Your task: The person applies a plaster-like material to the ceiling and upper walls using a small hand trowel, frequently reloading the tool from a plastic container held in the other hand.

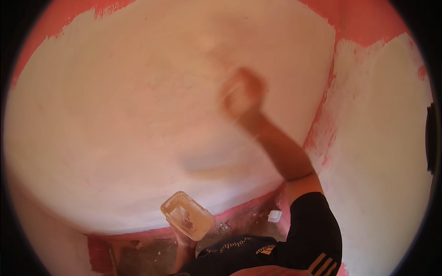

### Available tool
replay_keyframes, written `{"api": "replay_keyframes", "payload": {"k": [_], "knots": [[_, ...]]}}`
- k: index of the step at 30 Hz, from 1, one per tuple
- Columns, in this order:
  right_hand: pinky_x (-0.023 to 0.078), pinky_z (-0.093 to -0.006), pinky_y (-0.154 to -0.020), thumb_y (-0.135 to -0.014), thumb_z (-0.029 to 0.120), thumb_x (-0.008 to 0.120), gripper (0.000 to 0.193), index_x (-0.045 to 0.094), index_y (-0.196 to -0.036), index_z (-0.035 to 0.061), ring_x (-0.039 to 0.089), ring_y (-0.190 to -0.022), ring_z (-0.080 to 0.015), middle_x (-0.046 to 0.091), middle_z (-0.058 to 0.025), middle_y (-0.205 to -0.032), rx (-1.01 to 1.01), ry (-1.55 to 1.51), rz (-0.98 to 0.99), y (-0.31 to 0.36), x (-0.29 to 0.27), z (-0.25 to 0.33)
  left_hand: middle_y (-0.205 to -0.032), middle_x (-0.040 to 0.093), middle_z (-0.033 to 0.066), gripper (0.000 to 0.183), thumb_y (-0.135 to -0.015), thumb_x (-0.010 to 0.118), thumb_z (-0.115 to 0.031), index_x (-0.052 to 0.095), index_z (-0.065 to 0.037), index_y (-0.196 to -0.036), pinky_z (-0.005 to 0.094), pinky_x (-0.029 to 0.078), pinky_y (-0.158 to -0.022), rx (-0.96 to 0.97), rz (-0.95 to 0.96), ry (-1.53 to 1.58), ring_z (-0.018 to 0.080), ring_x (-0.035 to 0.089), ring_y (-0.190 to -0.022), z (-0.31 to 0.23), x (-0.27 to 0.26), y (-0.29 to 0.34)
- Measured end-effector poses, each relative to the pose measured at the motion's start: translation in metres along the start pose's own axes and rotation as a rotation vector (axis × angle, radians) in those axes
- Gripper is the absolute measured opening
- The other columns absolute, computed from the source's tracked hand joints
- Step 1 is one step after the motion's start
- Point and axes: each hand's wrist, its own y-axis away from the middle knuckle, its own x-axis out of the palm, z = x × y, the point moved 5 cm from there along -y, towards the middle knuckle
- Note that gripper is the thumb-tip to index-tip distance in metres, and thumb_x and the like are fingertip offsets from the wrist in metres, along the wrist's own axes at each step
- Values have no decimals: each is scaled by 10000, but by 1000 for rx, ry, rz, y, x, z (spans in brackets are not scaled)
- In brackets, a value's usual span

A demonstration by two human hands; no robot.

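Note:
In the lower middle of the head view, my left hand (pixel 184 239) holds a shallow rectangular plastic tub (pixel 200 214) from below. The tub is tilted toward me, and a pale paste and a darker smear show inside it. My right arm reaches up across the wall (pixel 138 110), which has a whitish coat. Motion smears my right hand (pixel 244 94) close to the wall. Its fingers blur into a rounded shape, and I cannot make out whether they hold something.
Red paint (pixel 363 18) shows along the wall's upper edges and in the corner on the right. A second whitish wall (pixel 377 138) stands there. Below, a small white container (pixel 275 215) sits near the red base strip, on a floor (pixel 156 257) with scattered bits.

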Motion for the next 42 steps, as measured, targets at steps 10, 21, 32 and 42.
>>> {"api": "replay_keyframes", "payload": {"k": [10, 21, 32, 42], "knots": [[563, -403, -742, -864, -9, 559, 347, 661, -1189, 58, 694, -890, -282, 713, -142, -1081, -261, -139, -62, -37, 100, 53, -1242, 627, 95, 678, -995, 397, -669, 493, -128, -1392, 457, 571, -899, 74, -8, -171, 279, 652, -1086, 2, 6, -7], [537, -444, -747, -866, 34, 576, 416, 630, -1277, 4, 670, -815, -367, 698, -229, -919, 346, 211, -270, -127, -14, -107, -1268, 610, 75, 737, -975, 351, -732, 471, -157, -1419, 456, 560, -914, 16, -130, 29, 264, 640, -1104, 2, 31, 4], [517, -487, -914, -886, 51, 604, 288, 677, -1164, 31, 660, -1012, -393, 695, -194, -1087, -124, -33, -94, -75, 55, -9, -1251, 619, 98, 765, -969, 370, -732, 473, -122, -1420, 471, 557, -914, -35, -111, 3, 271, 647, -1081, -7, 36, 11], [483, -405, -1011, -755, -109, 529, 600, 653, -1273, 168, 590, -1238, -255, 646, -72, -1320, -33, -39, 76, -69, 69, -19, -1246, 621, 106, 735, -982, 365, -712, 495, -118, -1394, 459, 553, -924, -26, -57, -101, 273, 645, -1087, -11, 54, 10]]}}
